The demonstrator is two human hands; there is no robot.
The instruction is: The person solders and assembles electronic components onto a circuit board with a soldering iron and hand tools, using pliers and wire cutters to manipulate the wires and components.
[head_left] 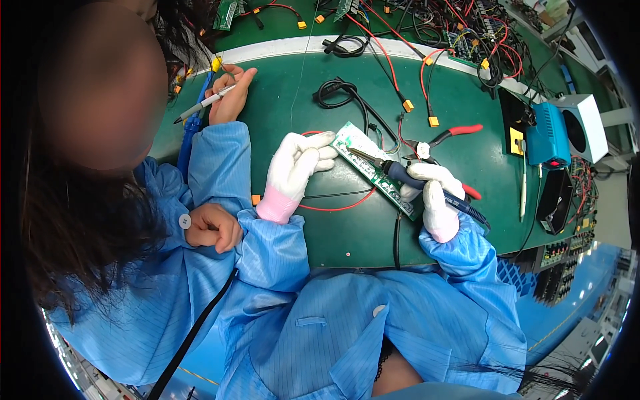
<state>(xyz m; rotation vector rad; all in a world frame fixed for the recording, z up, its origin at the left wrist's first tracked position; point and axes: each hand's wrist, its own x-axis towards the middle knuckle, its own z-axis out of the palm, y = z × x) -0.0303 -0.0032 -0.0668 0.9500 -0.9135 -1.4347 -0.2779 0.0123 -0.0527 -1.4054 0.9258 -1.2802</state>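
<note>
My right hand (437,200), in a white glove with a pink cuff, is closed round a dark blue soldering iron (400,175). The iron's metal tip points left onto a long green circuit board (377,170), which lies slanted over the mat. At the board's upper left end, my left hand (293,167), gloved the same way, pinches its edge with bent fingers. Red and black leads (340,208) run below the board from beside the left hand. Pliers with red handles (460,131) lie just behind my right hand, partly hidden by it.
A co-worker's hand (230,100) holds a white pen at the left; their other hand (215,227) rests near my left sleeve. At right stand a blue soldering station (550,137) and a white fan-like box (583,127). Cables with yellow connectors (433,121) and wired boards (473,30) lie at the back.
</note>
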